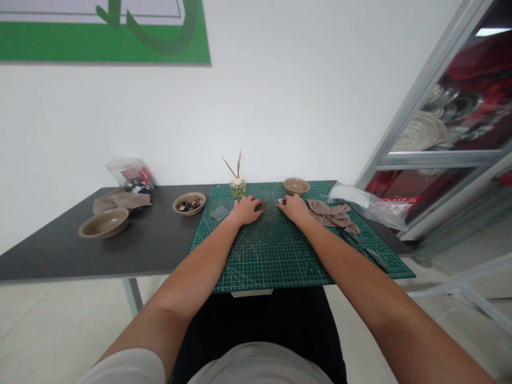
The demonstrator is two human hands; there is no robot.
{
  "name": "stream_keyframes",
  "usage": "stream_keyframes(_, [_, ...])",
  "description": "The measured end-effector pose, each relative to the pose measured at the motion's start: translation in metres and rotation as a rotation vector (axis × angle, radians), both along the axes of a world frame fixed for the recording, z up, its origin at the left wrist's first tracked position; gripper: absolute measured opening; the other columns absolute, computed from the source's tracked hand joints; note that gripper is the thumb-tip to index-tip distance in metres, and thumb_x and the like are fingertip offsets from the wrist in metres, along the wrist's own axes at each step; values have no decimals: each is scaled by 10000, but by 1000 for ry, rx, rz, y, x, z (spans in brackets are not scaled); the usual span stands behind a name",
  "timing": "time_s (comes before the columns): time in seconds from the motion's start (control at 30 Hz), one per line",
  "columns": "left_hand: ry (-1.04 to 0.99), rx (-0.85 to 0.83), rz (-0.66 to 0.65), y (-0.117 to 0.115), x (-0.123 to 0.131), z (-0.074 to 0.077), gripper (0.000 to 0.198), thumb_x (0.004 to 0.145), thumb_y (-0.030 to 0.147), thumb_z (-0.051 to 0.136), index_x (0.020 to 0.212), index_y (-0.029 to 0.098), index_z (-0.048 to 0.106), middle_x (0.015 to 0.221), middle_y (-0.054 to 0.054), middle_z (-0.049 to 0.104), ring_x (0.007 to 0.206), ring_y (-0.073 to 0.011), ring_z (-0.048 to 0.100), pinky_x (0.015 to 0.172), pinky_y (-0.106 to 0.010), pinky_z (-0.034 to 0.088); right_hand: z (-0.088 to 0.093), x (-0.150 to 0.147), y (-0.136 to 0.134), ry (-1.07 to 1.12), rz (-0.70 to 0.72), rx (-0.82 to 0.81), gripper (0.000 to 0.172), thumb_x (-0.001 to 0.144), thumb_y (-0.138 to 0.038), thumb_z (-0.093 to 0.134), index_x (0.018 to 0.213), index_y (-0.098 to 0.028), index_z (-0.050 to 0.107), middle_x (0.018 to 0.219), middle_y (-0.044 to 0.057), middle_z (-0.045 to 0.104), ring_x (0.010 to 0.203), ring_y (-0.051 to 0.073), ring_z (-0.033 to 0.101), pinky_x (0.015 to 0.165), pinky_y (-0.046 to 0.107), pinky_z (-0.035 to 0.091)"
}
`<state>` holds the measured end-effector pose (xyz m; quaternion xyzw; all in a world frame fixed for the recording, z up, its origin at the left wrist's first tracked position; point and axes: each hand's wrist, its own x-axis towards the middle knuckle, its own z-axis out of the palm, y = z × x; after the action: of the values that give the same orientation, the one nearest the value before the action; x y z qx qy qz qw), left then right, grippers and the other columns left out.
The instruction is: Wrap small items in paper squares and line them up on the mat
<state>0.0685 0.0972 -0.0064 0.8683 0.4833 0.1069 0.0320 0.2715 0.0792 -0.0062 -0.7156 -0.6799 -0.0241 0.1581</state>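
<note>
no text can be read; the green wall sign point(80, 45) shows only cut-off shapes.

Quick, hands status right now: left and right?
Left hand: open, flat on the cutting mat, fingertips touching a small dark piece.
Right hand: at a small pale piece; grip cannot be told.

Both bare forearms reach straight out, converging toward the middle. The left grip point(248, 209) lies palm down, fingers laid flat and pointing inward to the right. The right grip point(294, 208) sits just beside it, palm down too, fingers tucked toward the left; whether they pinch is too small to tell.
</note>
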Motion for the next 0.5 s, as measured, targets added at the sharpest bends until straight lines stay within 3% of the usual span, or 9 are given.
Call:
stream_keyframes(0.1, [6,-14,-25,-1,-2,-1,464,856,519,474,1244,282,567,1290,-101,532,1203,-328,459,969,-544,373,3,1,1,-21,1,-25,312,861,-354,548,953,-112,722,984,210,674,906,278,642,775,354,453])
stream_keyframes(0.23, [-75,-32,-114,2,-4,0,481,843,452,530,1270,231,544,1265,-97,553,1158,-262,509,976,-405,409,5,3,4,14,-9,-52,359,803,-440,610,909,-119,729,950,199,689,882,281,653,744,344,465])
stream_keyframes(0.33, [-90,-51,-173,6,-5,0,389,841,417,554,1154,194,613,1154,-91,597,1068,-220,553,931,-327,436,6,4,6,41,-9,-71,322,783,-417,637,896,-131,733,933,181,699,898,271,654,746,329,469])
stream_keyframes(0.5, [-103,-11,-184,8,-6,-3,389,864,470,518,1117,200,636,1132,-91,584,1030,-217,556,901,-329,442,11,-1,5,30,-55,-99,297,765,-369,641,913,-126,729,946,189,705,885,269,665,739,328,482])
